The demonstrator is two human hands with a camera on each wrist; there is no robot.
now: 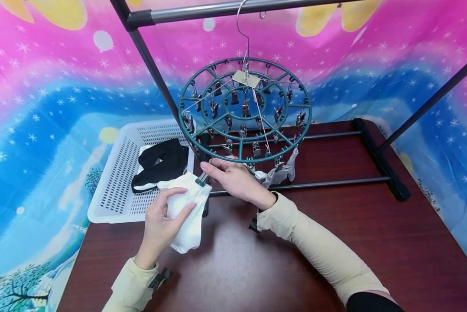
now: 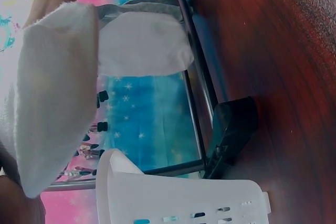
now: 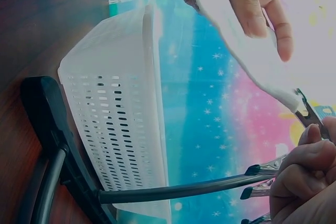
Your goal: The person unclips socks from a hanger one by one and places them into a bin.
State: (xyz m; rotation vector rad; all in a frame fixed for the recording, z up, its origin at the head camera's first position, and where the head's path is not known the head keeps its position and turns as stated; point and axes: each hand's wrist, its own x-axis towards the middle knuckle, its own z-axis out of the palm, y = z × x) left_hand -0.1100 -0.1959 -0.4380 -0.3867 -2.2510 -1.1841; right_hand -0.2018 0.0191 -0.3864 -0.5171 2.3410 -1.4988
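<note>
My left hand [image 1: 157, 227] holds a white sock [image 1: 187, 229] between thumb and fingers, in front of the basket. At the sock's top edge is a metal clip with dark tips [image 1: 201, 179], also seen in the right wrist view, where the clip [image 3: 311, 113] meets the cloth. My right hand [image 1: 237, 180] pinches this clip by its handle end, just under the near rim of a round green clip hanger [image 1: 309, 104]. Several metal clips dangle from the hanger's rings. White and grey socks [image 1: 284, 173] hang from its near right side.
A white perforated basket [image 1: 110, 182] stands left on the dark red table [image 1: 233, 268], with black and white clothing [image 1: 165, 162] inside. The hanger hooks onto a dark rack bar [image 1: 202, 12]. Rack feet [image 1: 385, 169] and low crossbars lie behind my hands.
</note>
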